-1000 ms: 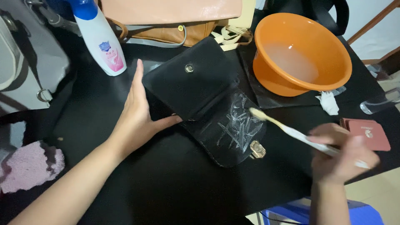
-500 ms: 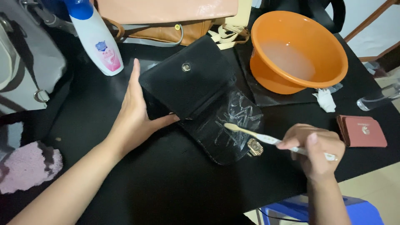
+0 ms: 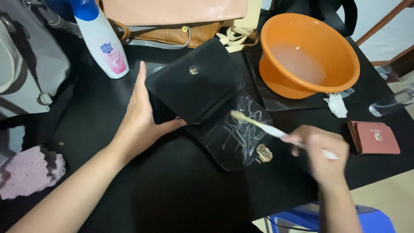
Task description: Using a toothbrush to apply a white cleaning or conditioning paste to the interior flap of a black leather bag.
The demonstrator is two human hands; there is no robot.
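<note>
A small black leather bag point(image 3: 202, 90) lies open on the black table point(image 3: 172, 194), its flap point(image 3: 235, 138) spread toward me and streaked with white foam. A gold clasp point(image 3: 264, 153) sits at the flap's edge. My left hand point(image 3: 140, 116) presses flat against the bag's left side, thumb on its lower edge. My right hand point(image 3: 325, 153) grips a white toothbrush point(image 3: 267, 128) whose bristle head rests on the foamy flap.
An orange basin point(image 3: 310, 54) holding cloudy water stands at the back right. A white bottle with a blue cap point(image 3: 101, 41) stands at the back left, a tan handbag point(image 3: 172, 21) behind. A reddish wallet point(image 3: 374, 137), a crumpled tissue point(image 3: 336, 105) and a pink cloth point(image 3: 28, 170) lie around.
My right hand has swept the toothbrush over the flap, first down toward the clasp, then back up to the middle. My left hand stays on the bag.
</note>
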